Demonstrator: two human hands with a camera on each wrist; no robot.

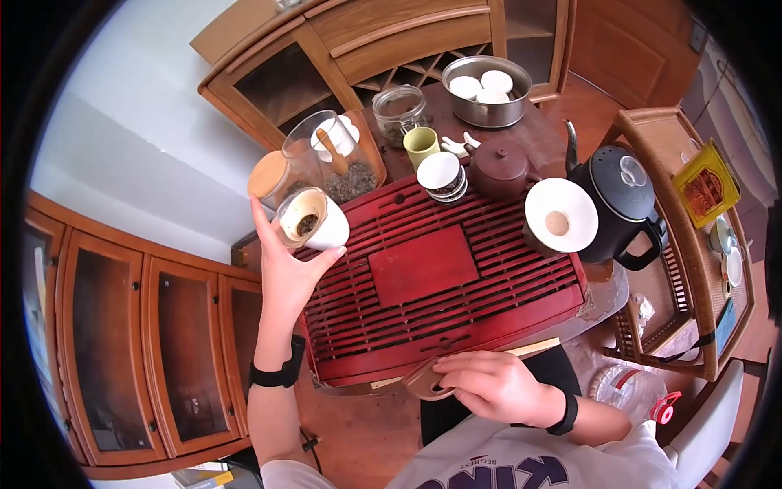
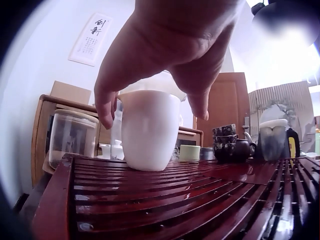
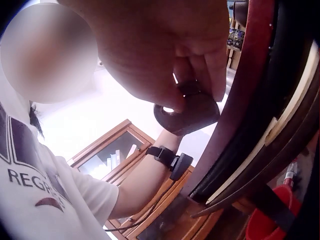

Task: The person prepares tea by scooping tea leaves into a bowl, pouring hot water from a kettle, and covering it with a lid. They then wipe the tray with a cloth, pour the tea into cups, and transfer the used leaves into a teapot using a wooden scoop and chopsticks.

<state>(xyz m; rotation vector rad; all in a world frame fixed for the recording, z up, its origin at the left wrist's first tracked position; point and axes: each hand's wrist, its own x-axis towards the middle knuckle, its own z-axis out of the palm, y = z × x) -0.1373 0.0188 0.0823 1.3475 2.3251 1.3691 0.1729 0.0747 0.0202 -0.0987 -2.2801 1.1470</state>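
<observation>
My left hand (image 1: 289,273) is spread around a white cup (image 1: 332,230), thumb on one side and fingers on the other. In the left wrist view, the fingertips of that hand (image 2: 155,105) hang beside the upright white cup (image 2: 150,132), apart from its body. A translucent-rimmed vessel on the cup holds dark, wet-looking matter (image 1: 307,225). At the tray's near edge my right hand (image 1: 505,387) holds a small brown curved piece (image 1: 423,381); in the right wrist view the fingers of the hand (image 3: 192,75) pinch this dark piece (image 3: 187,117).
The red slatted tray (image 1: 423,265) fills the table's middle. Behind it stand a glass jar (image 1: 350,175), green cup (image 1: 421,143), stacked cups (image 1: 442,175), brown teapot (image 1: 498,167) and metal basin (image 1: 489,110). A white bowl (image 1: 562,213) and black kettle (image 1: 615,191) stand right.
</observation>
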